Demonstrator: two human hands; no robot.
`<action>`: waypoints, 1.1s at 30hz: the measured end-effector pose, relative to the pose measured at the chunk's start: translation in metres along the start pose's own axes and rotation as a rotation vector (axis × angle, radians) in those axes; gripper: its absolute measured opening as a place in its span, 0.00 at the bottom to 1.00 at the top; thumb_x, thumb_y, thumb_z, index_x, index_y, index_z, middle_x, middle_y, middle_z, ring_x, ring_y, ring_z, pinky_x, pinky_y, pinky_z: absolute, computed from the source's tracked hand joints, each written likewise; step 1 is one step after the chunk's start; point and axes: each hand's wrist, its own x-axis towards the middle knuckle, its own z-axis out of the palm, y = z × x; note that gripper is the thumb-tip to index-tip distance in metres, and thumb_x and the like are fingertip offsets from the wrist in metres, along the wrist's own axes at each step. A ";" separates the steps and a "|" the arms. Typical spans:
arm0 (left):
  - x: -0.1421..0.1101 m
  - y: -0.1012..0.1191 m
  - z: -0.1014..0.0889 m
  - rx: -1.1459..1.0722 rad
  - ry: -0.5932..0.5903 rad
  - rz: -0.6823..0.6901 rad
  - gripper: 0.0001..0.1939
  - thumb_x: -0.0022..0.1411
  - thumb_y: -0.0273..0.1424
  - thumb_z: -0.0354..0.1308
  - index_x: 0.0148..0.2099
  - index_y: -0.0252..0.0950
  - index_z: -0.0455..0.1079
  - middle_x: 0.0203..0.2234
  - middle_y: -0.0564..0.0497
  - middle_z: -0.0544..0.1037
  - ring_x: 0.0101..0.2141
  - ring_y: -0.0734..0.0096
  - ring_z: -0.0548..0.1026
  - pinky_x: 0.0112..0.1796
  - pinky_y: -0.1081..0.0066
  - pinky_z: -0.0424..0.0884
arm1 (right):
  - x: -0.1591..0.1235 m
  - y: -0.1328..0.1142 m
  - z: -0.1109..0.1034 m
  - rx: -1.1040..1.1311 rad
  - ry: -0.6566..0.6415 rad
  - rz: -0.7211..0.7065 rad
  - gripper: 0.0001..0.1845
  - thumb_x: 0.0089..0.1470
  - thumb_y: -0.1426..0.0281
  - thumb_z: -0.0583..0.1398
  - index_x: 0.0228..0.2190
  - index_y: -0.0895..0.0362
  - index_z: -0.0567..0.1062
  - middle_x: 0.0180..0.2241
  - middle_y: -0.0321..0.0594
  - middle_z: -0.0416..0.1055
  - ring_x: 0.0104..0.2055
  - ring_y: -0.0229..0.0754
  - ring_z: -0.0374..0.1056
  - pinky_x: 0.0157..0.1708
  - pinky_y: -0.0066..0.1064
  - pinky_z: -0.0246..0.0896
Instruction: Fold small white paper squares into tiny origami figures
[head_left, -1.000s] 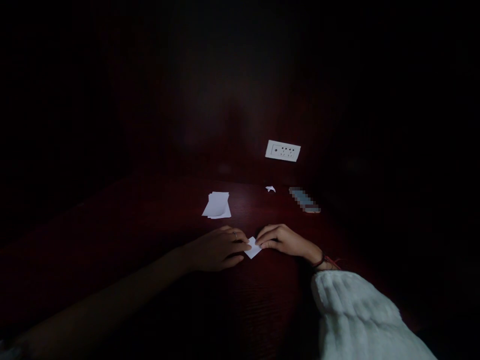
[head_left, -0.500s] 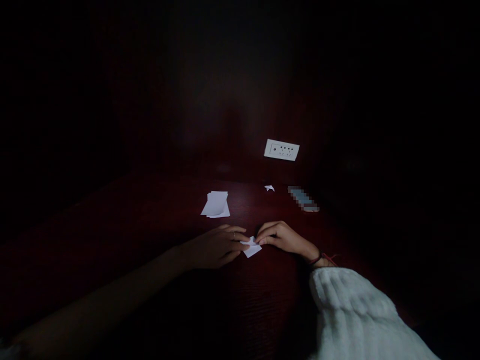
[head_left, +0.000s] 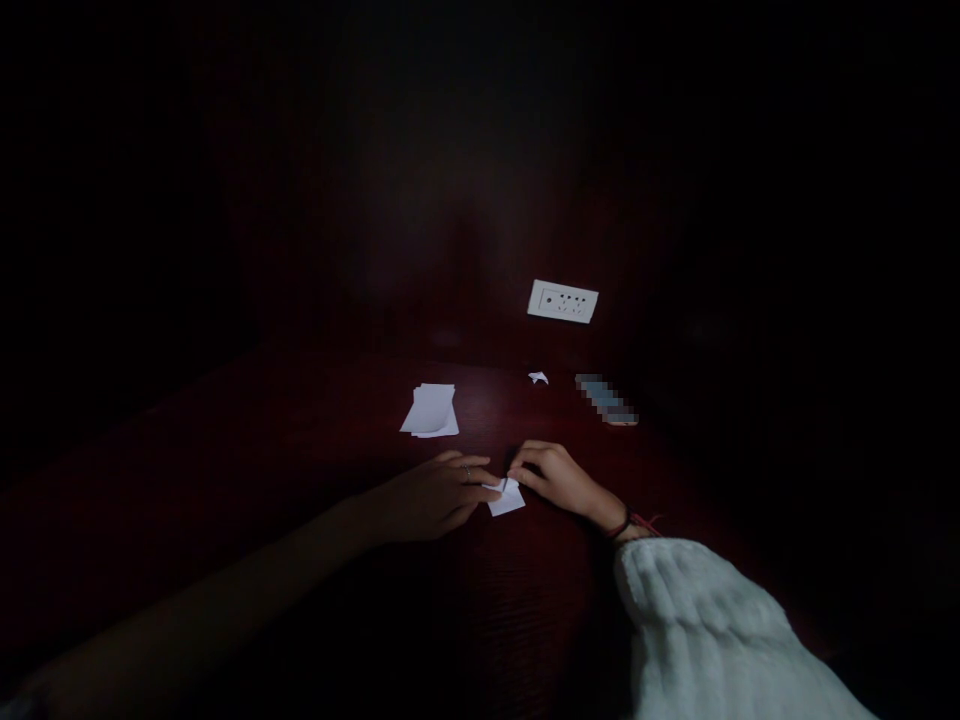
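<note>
A small piece of folded white paper (head_left: 507, 502) lies on the dark red table between my two hands. My left hand (head_left: 442, 494), with a ring on one finger, reaches in from the left; its fingers are stretched out and the tips press on the paper's left side. At the paper's upper edge, the thumb and fingers of my right hand (head_left: 553, 475) pinch a raised flap. Dark and red bands circle the right wrist above a white knitted sleeve. The fingertips cover part of the paper's folds.
Beyond my left hand lies a small stack of white paper sheets (head_left: 431, 410). A small folded paper shape (head_left: 538, 378) sits near the wall, left of a pixelated phone-like object (head_left: 606, 400). A white socket panel (head_left: 563, 301) is on the wall. The surroundings are very dark.
My right hand has lifted a flap along the paper's upper edge and moved slightly up and left. The paper has turned a little under my left fingertips. The view has shifted slightly.
</note>
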 end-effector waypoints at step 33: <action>0.003 0.002 0.005 -0.032 -0.102 -0.175 0.25 0.52 0.20 0.43 0.52 0.47 0.53 0.49 0.56 0.58 0.51 0.61 0.50 0.46 0.59 0.52 | -0.002 -0.001 -0.004 0.010 -0.037 -0.028 0.07 0.48 0.76 0.53 0.29 0.59 0.70 0.30 0.38 0.64 0.33 0.34 0.60 0.34 0.24 0.55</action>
